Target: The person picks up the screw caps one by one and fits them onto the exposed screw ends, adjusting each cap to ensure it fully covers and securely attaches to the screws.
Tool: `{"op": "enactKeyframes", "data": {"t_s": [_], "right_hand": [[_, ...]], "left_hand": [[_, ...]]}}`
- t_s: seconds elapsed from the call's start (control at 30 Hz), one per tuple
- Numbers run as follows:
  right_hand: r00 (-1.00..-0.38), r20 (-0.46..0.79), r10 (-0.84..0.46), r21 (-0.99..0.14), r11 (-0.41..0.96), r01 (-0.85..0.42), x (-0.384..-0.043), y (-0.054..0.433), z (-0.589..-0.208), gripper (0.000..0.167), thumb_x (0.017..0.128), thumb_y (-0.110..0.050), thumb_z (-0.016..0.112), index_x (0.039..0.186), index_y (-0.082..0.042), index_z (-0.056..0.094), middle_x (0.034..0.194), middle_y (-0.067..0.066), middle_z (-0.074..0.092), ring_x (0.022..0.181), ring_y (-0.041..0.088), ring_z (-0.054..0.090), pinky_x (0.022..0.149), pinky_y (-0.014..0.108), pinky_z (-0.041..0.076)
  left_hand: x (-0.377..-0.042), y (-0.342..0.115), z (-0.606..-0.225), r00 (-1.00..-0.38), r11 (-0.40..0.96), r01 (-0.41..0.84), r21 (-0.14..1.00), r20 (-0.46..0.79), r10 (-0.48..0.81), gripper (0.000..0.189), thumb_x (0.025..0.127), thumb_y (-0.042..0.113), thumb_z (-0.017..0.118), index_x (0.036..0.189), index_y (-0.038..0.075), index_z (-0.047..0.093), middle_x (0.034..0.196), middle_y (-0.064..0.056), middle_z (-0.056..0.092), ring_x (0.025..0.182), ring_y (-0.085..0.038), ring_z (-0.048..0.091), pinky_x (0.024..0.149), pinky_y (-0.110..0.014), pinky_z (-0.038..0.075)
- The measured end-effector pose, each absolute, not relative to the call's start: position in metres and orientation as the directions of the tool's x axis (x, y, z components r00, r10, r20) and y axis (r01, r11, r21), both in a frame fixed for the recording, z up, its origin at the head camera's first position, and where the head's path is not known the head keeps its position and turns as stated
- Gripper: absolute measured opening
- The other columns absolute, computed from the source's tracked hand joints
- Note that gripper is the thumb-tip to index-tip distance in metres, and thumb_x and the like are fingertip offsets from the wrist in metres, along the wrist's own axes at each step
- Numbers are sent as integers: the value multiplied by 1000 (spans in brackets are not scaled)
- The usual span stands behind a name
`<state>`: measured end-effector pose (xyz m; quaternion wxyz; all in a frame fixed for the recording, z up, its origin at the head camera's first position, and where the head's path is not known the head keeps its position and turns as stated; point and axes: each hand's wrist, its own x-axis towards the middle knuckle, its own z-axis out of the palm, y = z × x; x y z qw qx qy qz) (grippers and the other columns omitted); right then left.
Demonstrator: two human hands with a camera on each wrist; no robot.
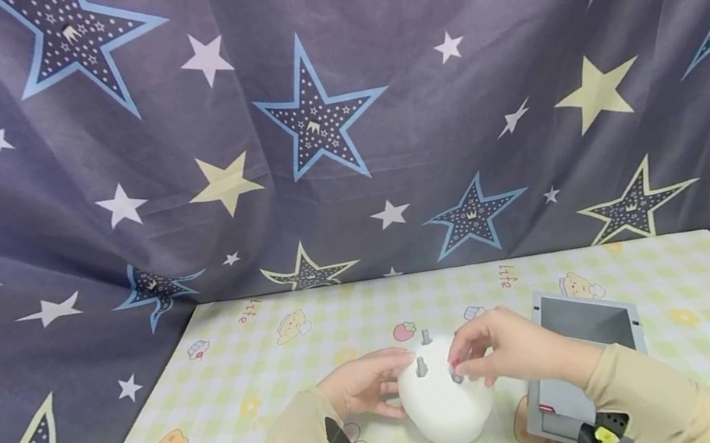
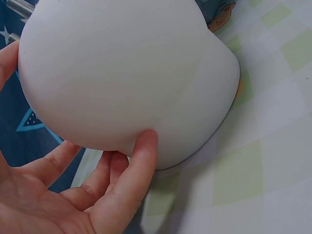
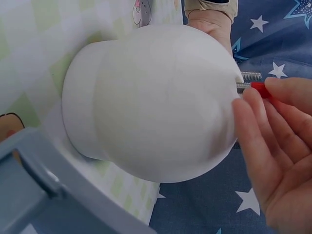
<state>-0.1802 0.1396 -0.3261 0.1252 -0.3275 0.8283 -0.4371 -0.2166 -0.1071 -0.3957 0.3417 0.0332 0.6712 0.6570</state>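
Observation:
A white rounded body (image 1: 452, 414) stands on the table with three threaded metal studs on top. One stud (image 1: 426, 336) is at the far side, another stud (image 1: 421, 366) toward the left. My left hand (image 1: 371, 386) holds the body's left side; in the left wrist view its fingertips press against the smooth bulge and lower curve. At the right stud (image 3: 242, 87) my right hand (image 1: 501, 346) pinches a small red cap (image 3: 260, 89) between thumb and finger. In the right wrist view the cap sits at the stud's end, its far part covered by the fingers.
A grey tray (image 1: 636, 330) stands to the right, partly under the right forearm, with a small red piece (image 1: 546, 408) in its near part. The table has a checked cloth (image 1: 216, 404). A star-patterned curtain (image 1: 352, 206) hangs behind the table's far edge.

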Motion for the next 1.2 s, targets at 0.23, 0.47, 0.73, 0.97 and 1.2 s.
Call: {"op": "enactKeyframes", "data": {"t_s": [0.23,0.47,0.73,0.97,1.2], "right_hand": [[-745,86,-661,-802,398,-446,-181,140,-325,6,83,-8,69,89,-6,69,86,5,70,70,6,63,53,26,56],[-751,80,-655,-798,409,-442,-182,140,-325,25,83,-6,68,106,-1,65,91,8,69,74,7,63,53,24,56],[-749,75,-659,-803,405,-437,-181,139,-323,27,83,-9,68,109,-3,64,98,9,66,75,7,63,53,26,56],[-731,100,-675,-792,391,-468,-181,143,-324,29,84,-8,66,112,-1,62,99,10,67,78,7,64,58,26,57],[-717,104,-689,-812,358,-461,-179,148,-322,33,86,-12,65,116,2,59,103,14,66,81,8,64,61,25,57]], "left_hand": [[-216,-108,-395,-765,135,-403,905,-414,493,47,89,36,61,127,12,48,119,-8,56,112,-26,52,90,-54,50],[-217,-108,-396,-766,131,-410,903,-418,488,47,89,36,61,128,12,48,120,-9,56,113,-27,52,90,-53,51],[-217,-109,-397,-767,135,-400,907,-412,492,48,89,35,61,128,11,48,120,-8,56,112,-27,52,89,-53,51],[-217,-108,-398,-768,124,-410,904,-415,488,46,89,35,61,127,12,49,121,-8,56,113,-27,52,89,-53,51],[-218,-108,-400,-774,110,-416,903,-414,479,45,90,33,61,128,12,48,124,-10,55,114,-28,51,89,-55,50]]}}
